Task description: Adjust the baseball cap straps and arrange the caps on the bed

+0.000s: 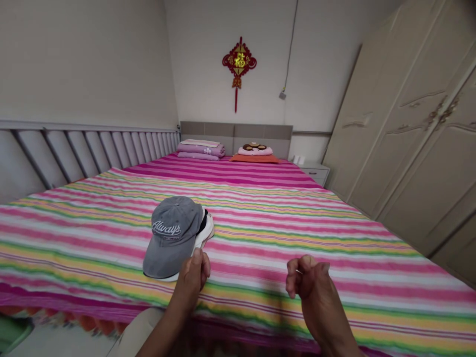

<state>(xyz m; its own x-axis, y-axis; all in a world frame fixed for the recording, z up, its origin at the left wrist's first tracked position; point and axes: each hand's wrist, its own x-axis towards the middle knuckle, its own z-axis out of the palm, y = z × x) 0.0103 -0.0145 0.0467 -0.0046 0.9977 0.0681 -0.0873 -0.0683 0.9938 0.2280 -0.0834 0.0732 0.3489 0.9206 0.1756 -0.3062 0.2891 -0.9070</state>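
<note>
A grey baseball cap (177,225) with white "Always" lettering lies on the striped bedspread (256,233), its brim toward me. Under it, a white cap (207,229) sticks out along the right side, with something black between them. My left hand (193,272) is just right of the grey brim, its fingers loosely bent and the thumb up; no object shows in it. Farther right, my right hand (310,285) hovers over the bedspread with half-curled fingers and the thumb apart, holding nothing visible.
Folded purple bedding (201,149) and a pink and orange stack (255,152) rest by the headboard (260,133). Grey railing (92,148) runs along the left. A wardrobe (401,129) and a white nightstand (315,172) stand on the right.
</note>
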